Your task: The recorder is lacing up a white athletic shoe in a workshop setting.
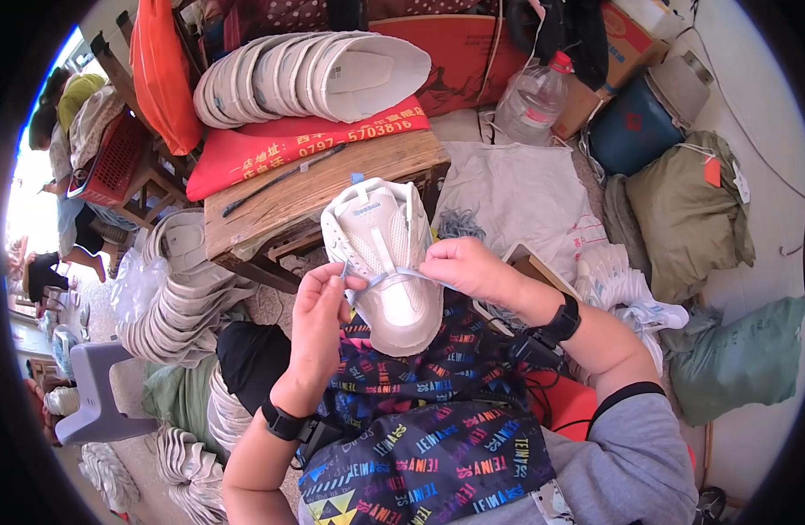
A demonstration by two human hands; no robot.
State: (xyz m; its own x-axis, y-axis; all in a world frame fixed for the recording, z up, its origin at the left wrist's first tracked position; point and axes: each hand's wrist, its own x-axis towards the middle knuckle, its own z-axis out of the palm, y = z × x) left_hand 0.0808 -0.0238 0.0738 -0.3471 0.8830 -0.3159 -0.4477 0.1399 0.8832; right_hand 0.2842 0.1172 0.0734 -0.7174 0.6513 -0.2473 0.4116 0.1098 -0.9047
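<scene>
A white shoe upper [406, 308] with mesh sides rests over my lap, toe toward me, its heel end near the table edge. A light blue shoelace [386, 278] crosses the lowest eyelets above the toe. My left hand [322, 302] pinches one end of the lace at the shoe's left side. On the other side, my right hand [469, 267] pinches the lace's right end between thumb and fingers. The lace runs fairly straight between both hands. A small blue tab shows at the upper's heel.
A wooden table [271, 206] ahead bears a red cloth [245, 157], a thin dark tool [284, 179] and nested shoe uppers [306, 79]. More stacked uppers [170, 306] stand at the left beside a grey stool [100, 402]. Blue-grey laces [460, 225] and laced shoes [621, 284] lie at the right.
</scene>
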